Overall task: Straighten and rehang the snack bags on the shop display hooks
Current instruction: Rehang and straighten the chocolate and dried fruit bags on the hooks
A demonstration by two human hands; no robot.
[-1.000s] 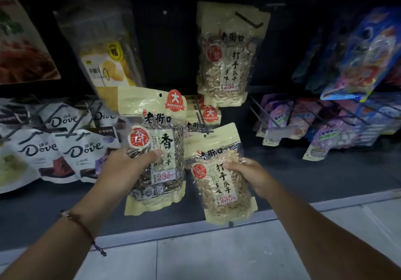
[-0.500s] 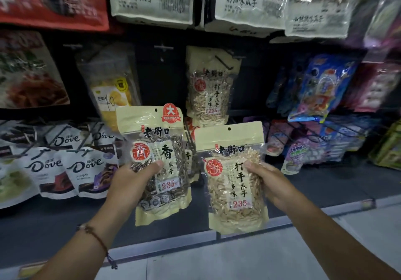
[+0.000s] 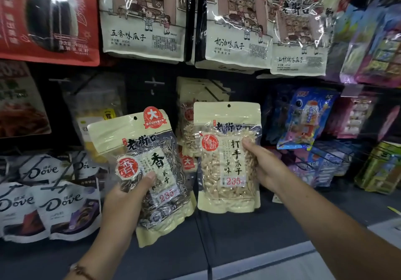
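Nearest the camera, two bare forearms reach up and forward from the lower corners toward the display. The left wrist carries a thin bracelet [image 3: 83,271]. The left hand [image 3: 121,201] is raised with its thumb pressed flat across the clear front of a dark sunflower seed bag [image 3: 152,171], the other fingers hidden behind it; the grip is closed on the bag's lower left part. That bag tilts, its cream header leaning to the left, with a red round sticker at its top edge and a small hang hole beside it.

The right hand [image 3: 267,166] comes in from the right, wrist bent slightly, thumb on the front of a pale seed bag [image 3: 227,162] and the remaining fingers wrapped behind its right edge, holding it firmly. This bag stands upright, its hang hole at top centre, just beside the dark bag without clearly touching it.

Both bags are off the hooks, held in front of the middle row. Directly behind the pale bag hangs a stack of matching seed bags [image 3: 195,106] on a black hook [image 3: 213,86]. To its left, an empty hook [image 3: 153,82] juts from the dark panel. Dove chocolate pouches [image 3: 65,206] hang at lower left, colourful candy packs [image 3: 308,117] at right, and large seed bags [image 3: 143,17] fill the top row.
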